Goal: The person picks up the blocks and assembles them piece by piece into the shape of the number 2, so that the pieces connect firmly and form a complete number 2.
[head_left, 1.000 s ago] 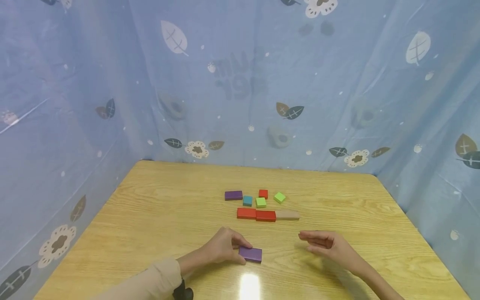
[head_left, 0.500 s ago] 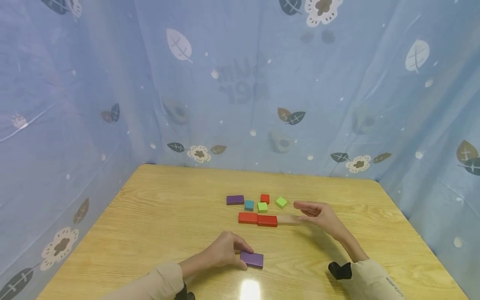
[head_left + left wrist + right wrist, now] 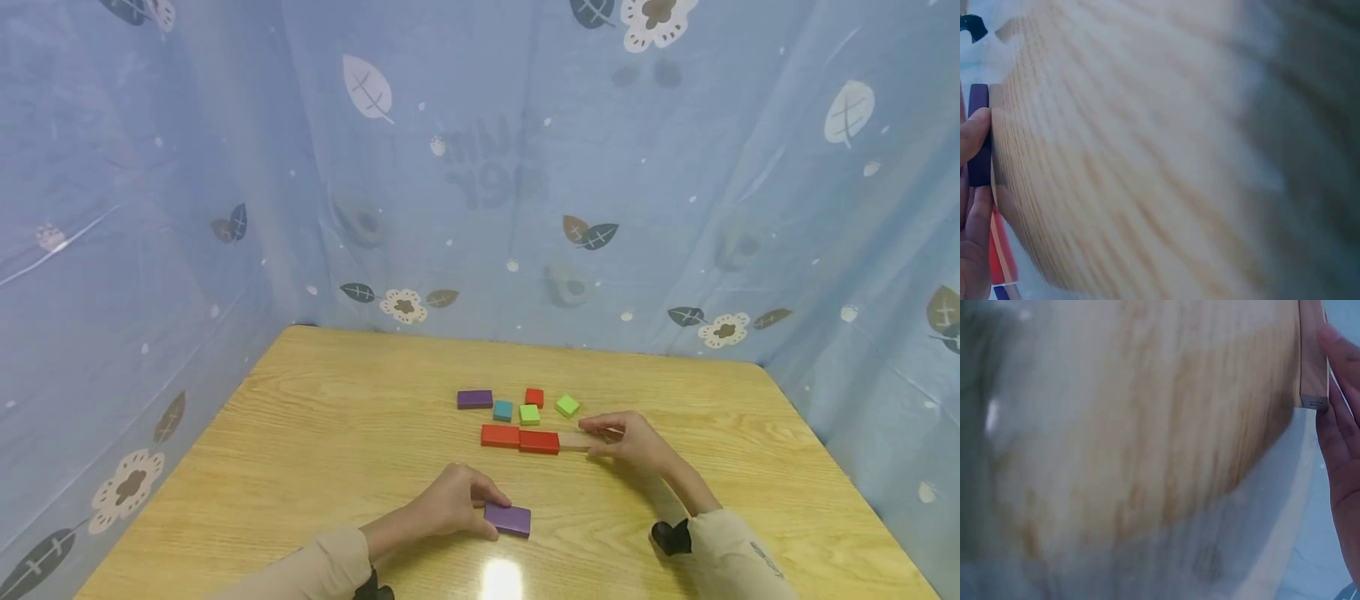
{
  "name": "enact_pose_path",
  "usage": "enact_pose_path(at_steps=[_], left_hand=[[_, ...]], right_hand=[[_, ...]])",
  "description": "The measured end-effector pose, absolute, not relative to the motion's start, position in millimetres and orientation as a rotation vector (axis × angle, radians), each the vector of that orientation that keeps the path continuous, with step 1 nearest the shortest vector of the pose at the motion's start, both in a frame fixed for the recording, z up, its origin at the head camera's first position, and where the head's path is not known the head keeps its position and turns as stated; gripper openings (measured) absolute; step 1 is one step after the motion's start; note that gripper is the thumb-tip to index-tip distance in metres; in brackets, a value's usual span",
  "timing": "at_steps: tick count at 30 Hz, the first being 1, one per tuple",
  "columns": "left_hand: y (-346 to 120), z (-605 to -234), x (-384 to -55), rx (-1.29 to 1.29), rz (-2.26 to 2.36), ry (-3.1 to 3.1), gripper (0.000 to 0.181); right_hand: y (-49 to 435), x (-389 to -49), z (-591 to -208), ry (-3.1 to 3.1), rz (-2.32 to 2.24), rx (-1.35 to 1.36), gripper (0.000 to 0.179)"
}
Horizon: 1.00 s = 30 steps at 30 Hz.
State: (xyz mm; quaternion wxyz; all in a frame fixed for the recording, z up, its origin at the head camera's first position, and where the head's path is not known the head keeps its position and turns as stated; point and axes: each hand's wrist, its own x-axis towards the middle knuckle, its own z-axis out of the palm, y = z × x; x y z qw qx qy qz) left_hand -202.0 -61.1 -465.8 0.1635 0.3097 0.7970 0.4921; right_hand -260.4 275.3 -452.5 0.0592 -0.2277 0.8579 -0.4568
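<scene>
My left hand (image 3: 450,504) pinches the left end of a purple block (image 3: 512,520) that lies flat near the front of the table; the left wrist view shows the thumb against the block's (image 3: 979,165) side. At the right end of a row, my right hand (image 3: 632,443) holds a plain wooden block (image 3: 574,442) between thumb and fingers, covering its right end. In the right wrist view the thumb touches that block's (image 3: 1313,369) side. Two red blocks, one left (image 3: 500,436) and one right (image 3: 539,442), continue the row leftward, end to end.
Behind the row lie a second purple block (image 3: 475,400), a blue cube (image 3: 503,411), a red cube (image 3: 534,397), and two green cubes, one near (image 3: 529,415) and one farther right (image 3: 567,406). A blue patterned curtain (image 3: 465,167) encloses the wooden table (image 3: 345,400).
My right hand has moved forward and left from above the table's right part to the plain wooden block, and its fingers have closed round it. The left hand stays on the purple block.
</scene>
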Motion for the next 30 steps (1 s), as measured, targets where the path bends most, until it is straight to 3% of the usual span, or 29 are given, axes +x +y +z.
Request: enact_pose_path(at_steps=[5,16,30], left_hand=[[-61,-468,-201,0.873,1.408,2.258,0.031],[-61,-463,-200,0.884,1.412,2.262,0.032],[-61,-464,-201,0.859,1.423,2.256,0.031]], right_hand=[[275,-259,-456,2.676,-1.317,-0.689,0.027],[291,-249,-451,2.602,-1.501,-0.649,0.026],[298,-230,-441,2.591,-1.519,-0.819,0.025]])
